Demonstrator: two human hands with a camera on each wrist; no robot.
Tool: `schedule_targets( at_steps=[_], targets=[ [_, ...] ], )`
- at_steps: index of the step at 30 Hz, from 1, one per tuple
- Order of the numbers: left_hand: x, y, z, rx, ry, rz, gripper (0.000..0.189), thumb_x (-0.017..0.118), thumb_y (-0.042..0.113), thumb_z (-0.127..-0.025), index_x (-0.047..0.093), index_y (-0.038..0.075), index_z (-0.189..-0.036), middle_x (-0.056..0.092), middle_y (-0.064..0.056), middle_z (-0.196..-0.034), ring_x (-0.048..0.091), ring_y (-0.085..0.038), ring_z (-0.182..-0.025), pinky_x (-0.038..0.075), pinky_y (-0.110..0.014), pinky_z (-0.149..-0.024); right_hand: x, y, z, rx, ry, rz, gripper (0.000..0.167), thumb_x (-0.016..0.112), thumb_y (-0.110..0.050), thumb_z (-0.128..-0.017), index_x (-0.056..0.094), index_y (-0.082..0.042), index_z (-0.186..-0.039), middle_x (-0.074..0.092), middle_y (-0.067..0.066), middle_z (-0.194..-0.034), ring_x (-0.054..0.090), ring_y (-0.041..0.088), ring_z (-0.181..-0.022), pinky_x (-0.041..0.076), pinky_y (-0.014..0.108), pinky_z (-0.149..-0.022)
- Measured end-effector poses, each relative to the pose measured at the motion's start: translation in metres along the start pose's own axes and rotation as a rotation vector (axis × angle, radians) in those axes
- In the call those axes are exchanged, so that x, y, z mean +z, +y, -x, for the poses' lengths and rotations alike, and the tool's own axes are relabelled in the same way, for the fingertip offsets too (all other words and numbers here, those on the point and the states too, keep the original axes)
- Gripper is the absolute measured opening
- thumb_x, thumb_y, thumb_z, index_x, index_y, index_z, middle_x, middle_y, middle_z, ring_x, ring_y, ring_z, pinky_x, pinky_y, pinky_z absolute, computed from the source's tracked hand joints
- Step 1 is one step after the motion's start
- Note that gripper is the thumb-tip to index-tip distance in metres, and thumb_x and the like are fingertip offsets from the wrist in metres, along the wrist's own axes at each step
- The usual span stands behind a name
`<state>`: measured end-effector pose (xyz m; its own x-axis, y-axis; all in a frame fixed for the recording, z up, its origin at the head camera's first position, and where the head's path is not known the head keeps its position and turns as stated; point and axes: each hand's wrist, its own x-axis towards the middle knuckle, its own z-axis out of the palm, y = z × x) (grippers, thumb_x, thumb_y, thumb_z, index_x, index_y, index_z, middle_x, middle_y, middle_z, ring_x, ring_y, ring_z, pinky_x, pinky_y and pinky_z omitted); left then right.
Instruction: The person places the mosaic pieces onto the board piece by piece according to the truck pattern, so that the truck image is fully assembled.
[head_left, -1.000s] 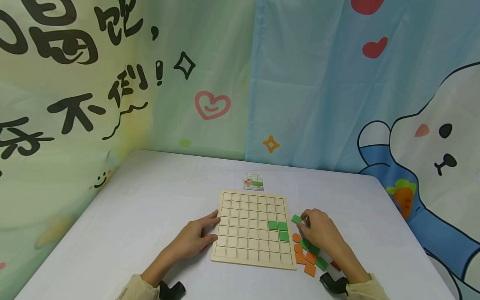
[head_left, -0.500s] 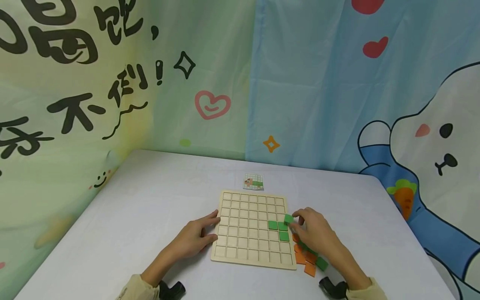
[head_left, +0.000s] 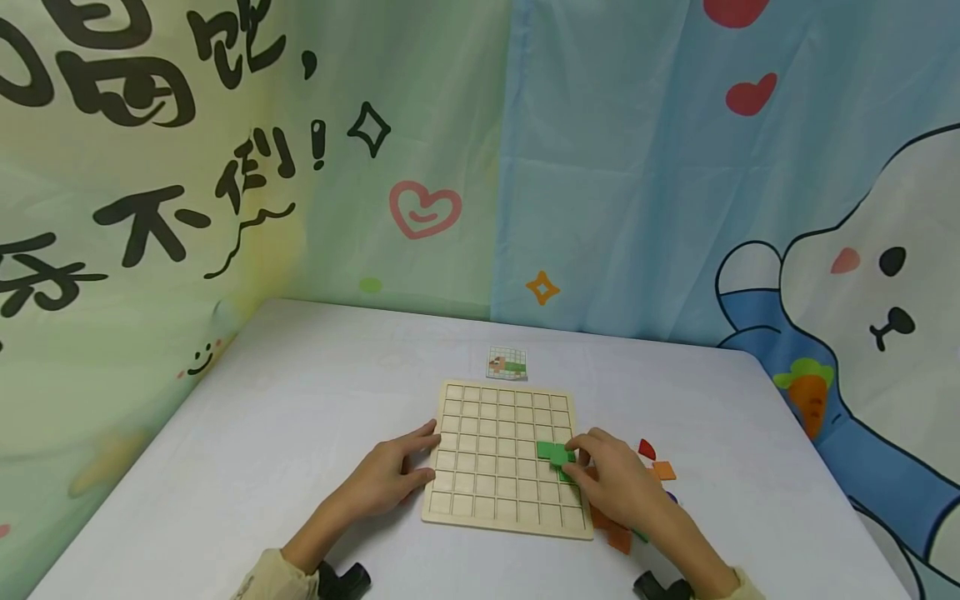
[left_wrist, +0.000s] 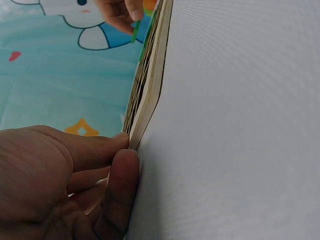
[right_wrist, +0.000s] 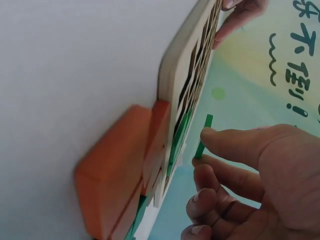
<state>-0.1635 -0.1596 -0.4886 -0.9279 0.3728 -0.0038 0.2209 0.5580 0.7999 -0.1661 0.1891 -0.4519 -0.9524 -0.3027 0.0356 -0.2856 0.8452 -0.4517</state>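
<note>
A pale wooden grid board (head_left: 483, 487) lies on the table with green square tiles set in its right side. My right hand (head_left: 615, 477) pinches another green square tile (head_left: 558, 457) between thumb and fingers, just over the board. In the right wrist view this green tile (right_wrist: 203, 136) is seen edge-on, apart from the board. At the board's left edge, my left hand (head_left: 386, 477) rests its spread thumb and fingers against the side. The left wrist view shows those fingertips (left_wrist: 125, 162) touching the wooden rim.
Orange tiles (head_left: 619, 540) lie by the board's lower right corner, partly under my right hand. Beyond that hand are a red piece (head_left: 647, 449) and an orange square tile (head_left: 664, 471). A small picture card (head_left: 507, 364) lies behind the board. Printed curtains hang around the table.
My right hand has carried the green tile leftward from beside the board to above the placed green tiles. Red and orange pieces behind that hand have come into sight. My left hand has stayed still.
</note>
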Motion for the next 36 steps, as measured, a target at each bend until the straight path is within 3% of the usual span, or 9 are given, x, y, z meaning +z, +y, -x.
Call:
schedule_targets(
  at_steps=[36],
  targets=[
    [-0.0003,0.002,0.0003,-0.011,-0.002,-0.004,0.057,0.072,0.01,-0.099,0.056,0.001,-0.152,0.042,-0.011,-0.17,0.053,-0.008,-0.05,0.047,-0.026,-0.057,0.0093,-0.0083,-0.0017,-0.009,-0.069,0.046,0.025,0.082,-0.025,-0.093,0.076,-0.015,-0.115,0.057,-0.007,-0.09,0.048,0.008,-0.079,0.043,0.023,-0.068]
  ],
)
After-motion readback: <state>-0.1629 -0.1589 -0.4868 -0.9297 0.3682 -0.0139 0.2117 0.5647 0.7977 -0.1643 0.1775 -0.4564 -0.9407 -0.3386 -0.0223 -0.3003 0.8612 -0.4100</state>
